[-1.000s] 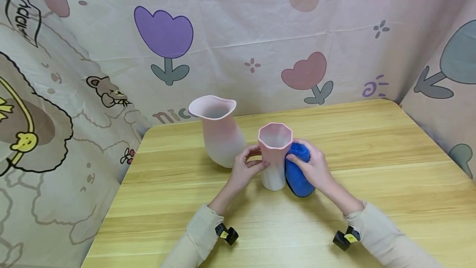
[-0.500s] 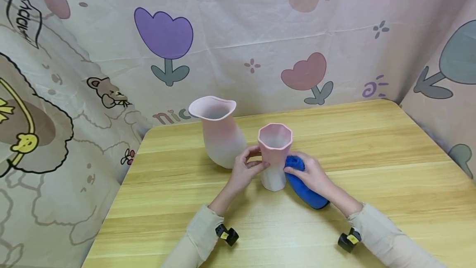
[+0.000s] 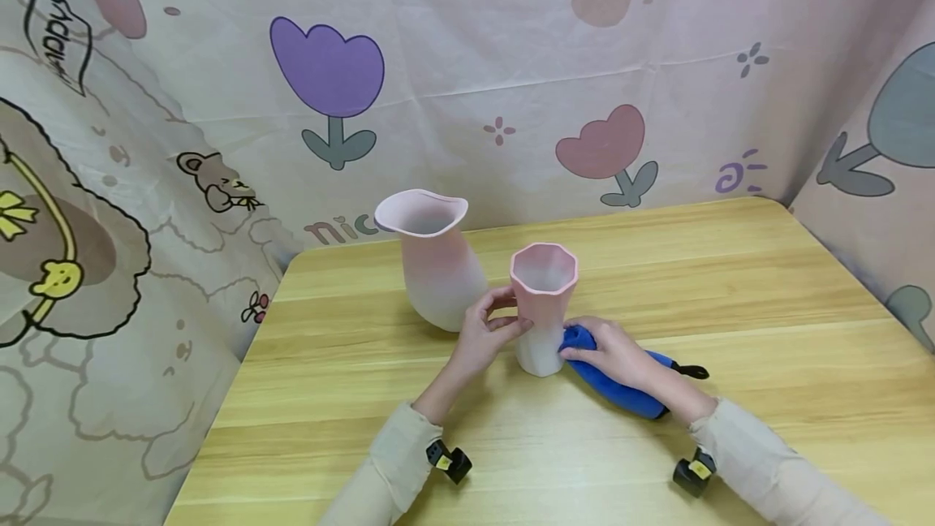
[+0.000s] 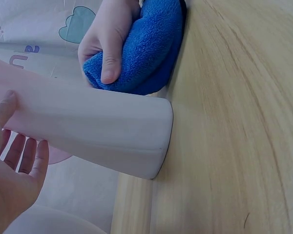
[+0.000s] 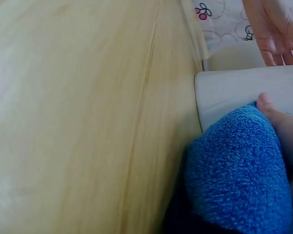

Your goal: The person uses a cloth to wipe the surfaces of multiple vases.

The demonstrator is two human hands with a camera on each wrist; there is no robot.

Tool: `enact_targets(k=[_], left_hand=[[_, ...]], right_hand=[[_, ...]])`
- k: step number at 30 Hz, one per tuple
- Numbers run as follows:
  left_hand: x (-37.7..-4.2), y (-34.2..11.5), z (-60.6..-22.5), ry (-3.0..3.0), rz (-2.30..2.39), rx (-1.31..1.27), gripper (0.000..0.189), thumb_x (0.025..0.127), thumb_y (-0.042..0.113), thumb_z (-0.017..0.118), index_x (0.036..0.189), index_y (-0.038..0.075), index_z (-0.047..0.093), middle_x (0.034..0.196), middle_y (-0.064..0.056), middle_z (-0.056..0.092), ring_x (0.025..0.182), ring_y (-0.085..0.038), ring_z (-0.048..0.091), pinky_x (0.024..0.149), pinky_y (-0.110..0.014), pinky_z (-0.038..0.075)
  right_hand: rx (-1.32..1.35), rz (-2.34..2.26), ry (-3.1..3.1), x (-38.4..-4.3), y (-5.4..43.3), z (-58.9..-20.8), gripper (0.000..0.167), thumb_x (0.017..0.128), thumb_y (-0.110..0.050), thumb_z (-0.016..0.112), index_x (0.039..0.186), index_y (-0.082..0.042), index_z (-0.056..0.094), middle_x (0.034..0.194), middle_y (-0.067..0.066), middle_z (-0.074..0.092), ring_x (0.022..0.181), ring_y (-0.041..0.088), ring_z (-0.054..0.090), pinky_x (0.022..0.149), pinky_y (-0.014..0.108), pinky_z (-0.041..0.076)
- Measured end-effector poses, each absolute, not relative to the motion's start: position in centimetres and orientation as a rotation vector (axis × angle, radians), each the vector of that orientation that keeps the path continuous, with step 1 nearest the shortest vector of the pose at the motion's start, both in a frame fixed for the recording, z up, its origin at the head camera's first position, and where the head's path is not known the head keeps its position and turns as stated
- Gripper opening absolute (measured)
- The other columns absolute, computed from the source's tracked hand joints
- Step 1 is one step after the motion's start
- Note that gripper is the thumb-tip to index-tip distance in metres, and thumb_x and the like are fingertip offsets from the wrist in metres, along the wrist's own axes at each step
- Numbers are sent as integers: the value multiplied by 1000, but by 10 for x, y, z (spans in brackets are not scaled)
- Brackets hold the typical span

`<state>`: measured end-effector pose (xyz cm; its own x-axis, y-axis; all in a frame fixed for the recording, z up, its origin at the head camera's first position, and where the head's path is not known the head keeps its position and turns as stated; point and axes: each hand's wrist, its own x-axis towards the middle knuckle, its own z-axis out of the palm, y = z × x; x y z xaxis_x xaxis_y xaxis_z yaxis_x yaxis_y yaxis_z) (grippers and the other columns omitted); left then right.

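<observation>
A slim pink-to-white vase with a faceted rim stands upright on the wooden table. From its left side my left hand holds it, thumb in front and fingers toward the back; the left wrist view shows the thumb against the pink part. My right hand grips one end of a blue fluffy cleaning pad beside the vase's lower right side. The pad's folded tip touches or nearly touches the vase wall. Its other end, with a black loop, sticks out under the right forearm. Part of the pad is hidden by the hand.
A larger pink-and-white vase with a wavy rim stands behind and left of the slim one, close to the left hand. The wooden table reaches back to a patterned cloth backdrop.
My right hand has slid down along the vase's right side with the blue pad, which has swung outward to the right so its black loop shows. The left hand keeps its hold.
</observation>
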<state>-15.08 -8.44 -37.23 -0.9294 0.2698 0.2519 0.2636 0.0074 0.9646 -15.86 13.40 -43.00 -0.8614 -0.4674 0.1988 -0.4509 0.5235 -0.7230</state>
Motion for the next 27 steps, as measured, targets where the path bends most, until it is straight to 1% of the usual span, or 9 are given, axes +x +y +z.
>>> enact_targets(k=[4,8,11,15,20,25,27], left_hand=[[-157,-85,-382,2209,2142,585,43,77,-10,64,117,-11,49,117,-25,51,108,-33,50,87,-39,49],[-163,-86,-394,2209,2157,604,43,76,-7,66,117,-8,50,116,-22,53,108,-29,51,86,-34,50],[-164,-86,-396,2221,2161,626,43,76,-6,67,116,-7,51,115,-20,53,107,-28,51,85,-33,51],[-164,-86,-396,2227,2158,609,43,76,-5,67,116,-6,51,116,-19,54,106,-27,52,85,-33,51],[-161,-85,-389,2202,2159,566,43,76,-9,66,117,-8,50,116,-22,53,108,-30,51,87,-37,50],[-152,-84,-373,2215,2147,560,42,76,-11,64,115,-12,49,115,-25,52,107,-32,51,87,-40,49],[-150,-83,-370,2234,2134,569,41,77,-11,64,115,-13,49,116,-26,51,107,-32,51,87,-40,49]], right_hand=[[-770,-1388,2747,-157,134,-428,48,84,-28,64,119,3,55,117,19,57,109,32,53,90,48,45],[-758,-1576,2770,-154,131,-421,44,83,-22,65,121,-2,54,119,15,57,111,30,53,90,46,45],[-747,-1683,2811,-148,125,-405,40,82,-12,66,119,0,55,116,18,58,106,32,56,86,48,48],[-685,-1770,2891,-145,122,-388,40,79,-4,67,117,2,56,111,21,60,98,36,58,80,52,49],[-672,-1885,2927,-149,124,-375,43,76,-3,70,117,-2,57,113,19,60,99,35,58,80,54,49],[-713,-1951,2988,-148,125,-358,43,73,1,71,115,-3,59,111,17,61,96,32,60,80,49,50],[-702,-1952,3018,-148,125,-352,44,73,2,71,115,-3,59,111,15,62,96,29,60,82,38,52]])
